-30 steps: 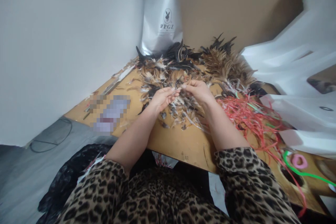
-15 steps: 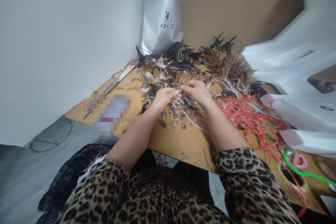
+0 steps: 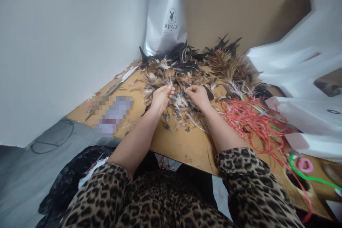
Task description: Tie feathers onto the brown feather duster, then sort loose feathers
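My left hand is closed in a pinch, thumb against fingertips, with a small brown feather standing up from the grip. A short gap to the right, my right hand is pinched too; whatever lies between its fingertips is too small to make out. A dark feather shows at the outer side of that hand, and I cannot tell whether it is held. Under and between both hands spread loose brown, white and grey feathers on the wooden table.
Behind lie long black feathers and a brown feather bundle. A silver bag stands at the wall. Tangled red strings and white sheeting are at the right, near a pink ring. A blurred-out item lies left.
My hands have drawn apart: the left moved slightly left and up, the right slightly down. The dark feather beside my right hand has come into view.
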A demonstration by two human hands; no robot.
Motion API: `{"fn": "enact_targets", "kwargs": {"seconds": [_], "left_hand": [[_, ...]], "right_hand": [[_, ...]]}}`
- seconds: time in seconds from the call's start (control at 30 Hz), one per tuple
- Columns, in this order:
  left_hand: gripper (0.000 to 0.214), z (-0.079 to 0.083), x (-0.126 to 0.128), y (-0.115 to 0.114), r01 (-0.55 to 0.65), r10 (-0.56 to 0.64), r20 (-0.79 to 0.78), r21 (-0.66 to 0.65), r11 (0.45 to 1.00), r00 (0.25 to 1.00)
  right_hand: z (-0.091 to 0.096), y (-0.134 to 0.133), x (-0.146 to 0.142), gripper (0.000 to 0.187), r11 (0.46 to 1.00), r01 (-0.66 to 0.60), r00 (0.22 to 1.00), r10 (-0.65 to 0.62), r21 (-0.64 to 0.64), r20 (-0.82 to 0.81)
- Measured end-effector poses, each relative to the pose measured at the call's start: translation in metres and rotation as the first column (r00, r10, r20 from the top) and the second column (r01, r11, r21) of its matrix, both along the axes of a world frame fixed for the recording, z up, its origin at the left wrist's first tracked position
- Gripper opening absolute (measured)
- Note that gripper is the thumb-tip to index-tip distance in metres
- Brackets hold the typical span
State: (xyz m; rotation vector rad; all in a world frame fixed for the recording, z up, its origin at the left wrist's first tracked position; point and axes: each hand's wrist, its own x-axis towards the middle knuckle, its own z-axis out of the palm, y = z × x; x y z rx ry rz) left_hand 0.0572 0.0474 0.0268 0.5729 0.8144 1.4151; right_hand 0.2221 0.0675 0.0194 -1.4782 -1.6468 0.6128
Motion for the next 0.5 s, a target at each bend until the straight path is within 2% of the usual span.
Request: {"fn": "enact_targets", "kwargs": {"seconds": [0.13,0.23,0.3,0.37,0.43,0.5], "left_hand": [[0.007,0.000,0.003,-0.003,0.027,-0.027,0.007,0.008,1.000,1.000],[0.007,0.000,0.004,-0.004,0.036,-0.036,-0.001,0.011,0.999,0.999],[0.008,-0.001,0.005,-0.003,0.040,-0.040,-0.003,0.014,0.999,0.999],[0.009,-0.002,0.005,-0.002,0.048,-0.048,-0.006,0.015,0.999,0.999],[0.009,-0.004,0.005,-0.002,0.065,-0.065,-0.013,0.012,0.998,0.998],[0.010,-0.006,0.006,-0.001,0.085,-0.085,-0.020,0.001,0.996,0.996]], "right_hand": [[0.002,-0.005,-0.008,0.021,0.999,0.031,0.966,-0.023,-0.025,0.259],[0.004,-0.006,-0.012,0.013,0.997,0.072,0.948,-0.062,-0.020,0.312],[0.003,-0.004,-0.011,0.010,0.999,0.049,0.975,-0.043,-0.022,0.216],[0.003,-0.002,-0.007,0.011,0.999,0.007,1.000,-0.006,-0.035,0.018],[0.004,-0.001,-0.004,0.015,0.997,-0.020,0.976,0.005,-0.069,-0.218],[0.007,-0.002,-0.003,0.020,0.990,-0.039,0.910,-0.020,-0.135,-0.414]]}}
